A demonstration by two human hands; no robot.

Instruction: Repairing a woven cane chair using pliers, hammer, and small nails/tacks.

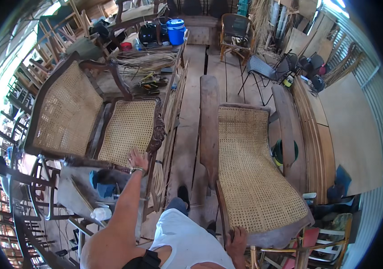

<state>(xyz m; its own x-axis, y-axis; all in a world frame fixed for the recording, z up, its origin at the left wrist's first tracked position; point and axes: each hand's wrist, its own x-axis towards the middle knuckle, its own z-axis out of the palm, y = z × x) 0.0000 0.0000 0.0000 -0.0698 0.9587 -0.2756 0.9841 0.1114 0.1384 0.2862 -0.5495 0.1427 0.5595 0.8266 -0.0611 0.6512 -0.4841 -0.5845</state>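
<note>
Currently, L hand (137, 159), fingers spread, rests at near edge of carved armchair's (68, 107) cane seat (128, 125), on L; R hand (237, 240) at cane lounge chair's (255, 179) near-L corner, on R, can't tell if gripping.

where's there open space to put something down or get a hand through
Bare: the lounge chair's cane panel, beyond the right hand; the floor strip between that chair's long wooden arm and the bench. Crowded: that bench, with cane strips, tools and a blue cooler.
</note>
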